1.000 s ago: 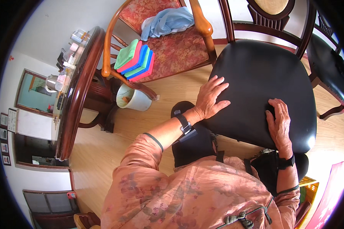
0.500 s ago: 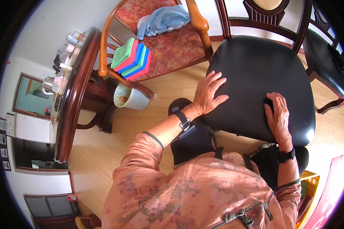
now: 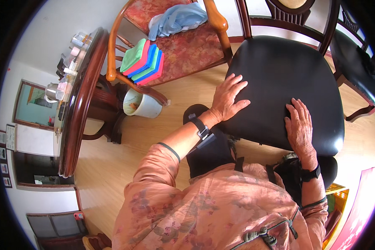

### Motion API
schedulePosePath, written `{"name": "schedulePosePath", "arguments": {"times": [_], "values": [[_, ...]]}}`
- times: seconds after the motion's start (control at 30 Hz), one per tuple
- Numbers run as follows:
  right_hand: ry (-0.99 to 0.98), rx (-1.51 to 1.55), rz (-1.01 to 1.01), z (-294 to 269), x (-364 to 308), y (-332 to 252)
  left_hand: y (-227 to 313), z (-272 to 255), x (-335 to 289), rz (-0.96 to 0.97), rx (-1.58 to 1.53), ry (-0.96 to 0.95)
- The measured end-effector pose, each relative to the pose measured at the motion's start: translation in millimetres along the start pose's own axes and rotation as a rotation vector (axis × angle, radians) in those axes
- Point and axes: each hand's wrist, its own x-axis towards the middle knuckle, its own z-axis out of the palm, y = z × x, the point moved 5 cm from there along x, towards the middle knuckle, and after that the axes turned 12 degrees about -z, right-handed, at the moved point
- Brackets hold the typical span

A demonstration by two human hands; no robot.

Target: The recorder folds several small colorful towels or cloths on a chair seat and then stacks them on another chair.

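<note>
In front of me stands a dark wooden chair with a smooth black padded seat (image 3: 275,79). My left hand (image 3: 229,98) rests on the left edge of that seat, fingers stretched out and thumb spread, holding nothing. On the seat's near right part lies my right hand (image 3: 299,127), palm down with its fingers extended and nothing in it. To the left, a stack of folded green, pink and blue cloths (image 3: 142,62) sits on the corner of a wooden armchair's red patterned seat (image 3: 187,52).
A crumpled light blue cloth (image 3: 177,21) lies on the armchair. Below it stands a white bin (image 3: 148,106). At left is a dark round table (image 3: 85,100) bearing jars and a metal pot (image 3: 51,92). Another black-seated chair (image 3: 354,68) is at right, with a yellow crate (image 3: 339,208) nearer me.
My right hand has shifted slightly and straightened its fingers, which were more bent before. My left hand stays in nearly the same place on the seat.
</note>
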Motion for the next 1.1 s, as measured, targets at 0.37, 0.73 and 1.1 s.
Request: {"name": "schedulePosePath", "arguments": {"times": [0.37,0.73,1.1], "values": [[0.348,0.031,-0.137,-6.0,-22.3,-0.5,3.8,8.2,11.9,0.114,-0.076,-0.115],[0.293,0.074,-0.061,-9.3,-52.6,-4.8,4.3,12.4,8.5,0.114,-0.007,-0.193],[0.297,0.498,0.128,-69.6,-147.1,13.1,-7.3,11.3,11.1,0.119,-0.008,-0.178]]}}
